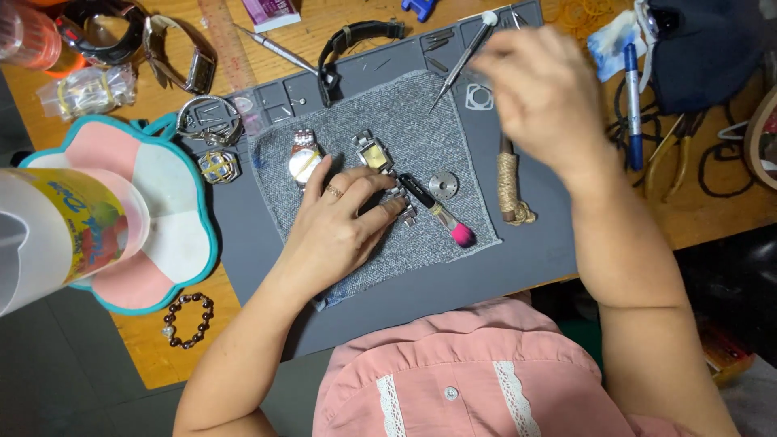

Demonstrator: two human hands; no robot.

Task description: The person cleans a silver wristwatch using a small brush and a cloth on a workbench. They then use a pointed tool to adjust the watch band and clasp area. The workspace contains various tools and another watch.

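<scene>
Blurred right hand (541,93), grip on screwdriver (465,58) unclear

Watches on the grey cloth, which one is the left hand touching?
The left hand rests on the rectangular gold-faced watch; the round white-faced watch lies untouched beside its fingers.

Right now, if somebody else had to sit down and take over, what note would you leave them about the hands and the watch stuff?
Left hand: flat on the grey cloth, fingers pressing down the band of the square watch.
Right hand: raised over the mat's top edge, pinching a thin screwdriver; it is blurred, so the grip is hard to judge.
On the cloth: a round watch left of the square one, a small metal disc, and a pink-tipped brush.
Done: watch pinned, tool in hand.
Left: the screwdriver tip is apart from the watch; no work on it shows.
</scene>
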